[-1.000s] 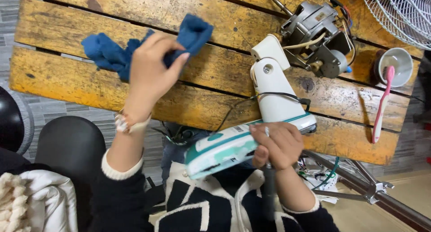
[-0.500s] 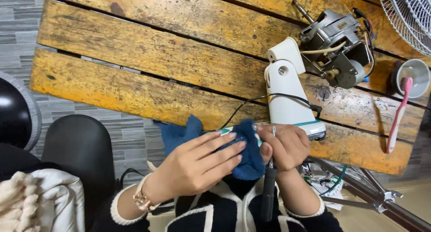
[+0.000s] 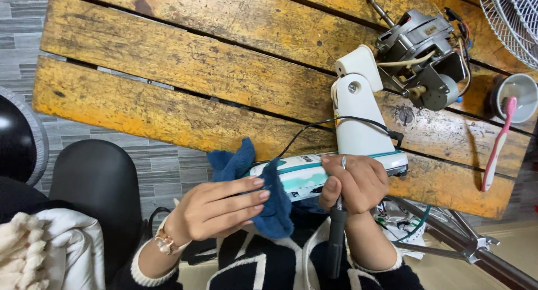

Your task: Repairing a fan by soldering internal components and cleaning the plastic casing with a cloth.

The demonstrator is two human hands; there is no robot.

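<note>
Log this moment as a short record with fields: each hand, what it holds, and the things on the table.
left hand: presses a blue cloth against the white and teal fan base
right hand: grips the fan base and a black-handled tool pointing down
fan neck: white, lying on the wooden table
motor: bare metal, wires attached, at the neck's far end
cup: far right, with a pink toothbrush across it
fan grille: top right corner

From nine to twelve o'clock the worn yellow wooden plank bench point(image 3: 168, 77) lies bare for the hands, while the grey metal fan motor point(image 3: 420, 54), the white plastic fan stand point(image 3: 358, 116) and the pink toothbrush point(image 3: 497, 144) crowd one to three o'clock.
</note>
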